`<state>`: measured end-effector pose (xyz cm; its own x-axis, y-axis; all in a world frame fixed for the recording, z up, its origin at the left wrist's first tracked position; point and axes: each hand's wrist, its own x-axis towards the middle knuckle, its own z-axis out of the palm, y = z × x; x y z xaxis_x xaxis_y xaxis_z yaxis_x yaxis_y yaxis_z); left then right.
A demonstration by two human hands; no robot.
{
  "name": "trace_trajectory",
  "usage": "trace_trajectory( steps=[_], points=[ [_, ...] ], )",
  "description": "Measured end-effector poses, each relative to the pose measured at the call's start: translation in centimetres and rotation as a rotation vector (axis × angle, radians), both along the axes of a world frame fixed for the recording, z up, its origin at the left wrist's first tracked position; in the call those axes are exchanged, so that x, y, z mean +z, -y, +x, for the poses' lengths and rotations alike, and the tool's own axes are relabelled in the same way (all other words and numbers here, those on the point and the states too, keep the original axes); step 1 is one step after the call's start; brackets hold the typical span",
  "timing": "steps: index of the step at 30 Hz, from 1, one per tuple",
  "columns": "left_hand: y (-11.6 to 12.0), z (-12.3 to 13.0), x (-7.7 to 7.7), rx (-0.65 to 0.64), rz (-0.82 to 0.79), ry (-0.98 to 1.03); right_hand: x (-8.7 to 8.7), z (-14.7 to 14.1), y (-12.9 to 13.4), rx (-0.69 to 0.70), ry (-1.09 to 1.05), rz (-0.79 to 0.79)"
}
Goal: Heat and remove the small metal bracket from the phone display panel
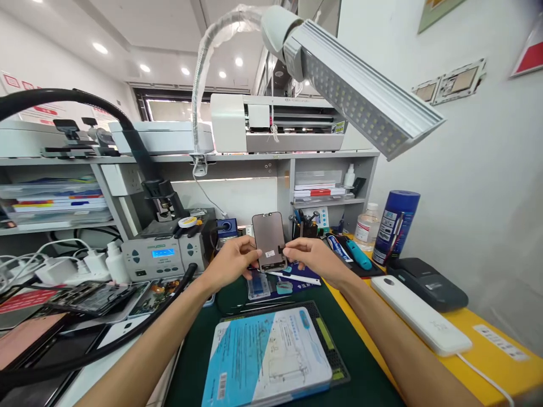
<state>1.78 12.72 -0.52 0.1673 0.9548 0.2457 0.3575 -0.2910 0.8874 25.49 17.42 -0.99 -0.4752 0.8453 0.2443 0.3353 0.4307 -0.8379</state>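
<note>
Holding the phone screen (268,239) upright, left hand (231,261) and right hand (314,257) each keep a pinching grip on its lower corners; edge pressure only seems safest.

The counter (470,330) has a yellow top at its right edge and a dark green mat (360,362) over the middle. A light blue printed sheet (265,356) lies on a black gridded pad at the near edge. A white oblong power bank (419,314) rests on the yellow part, beside a black label printer (428,282). A grey soldering station (163,255) stands toward the back left.
</note>
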Motion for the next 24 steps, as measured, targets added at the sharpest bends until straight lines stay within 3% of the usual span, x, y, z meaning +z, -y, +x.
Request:
trace_trajectory(
  steps=[5,9,13,16,24],
  points=[
    [2.2,0.0,-0.2,-0.025,0.006,-0.142,0.5,0.0,0.8,0.141,-0.123,-0.068],
    [3.6,-1.3,-0.9,-0.023,-0.052,-0.403,1.1,0.5,0.7,0.068,-0.231,-0.080],
    [3.1,-2.3,-1.9,-0.044,-0.104,-0.743,1.0,0.8,0.0,-0.043,-0.332,-0.101],
    [2.4,-1.7,-2.0,-0.095,-0.113,-0.901,0.3,0.5,-0.4,-0.063,-0.353,-0.116],
    [1.1,0.8,-0.9,-0.212,-0.154,-1.059,0.0,0.1,-0.3,-0.080,-0.344,-0.106]
  ],
)
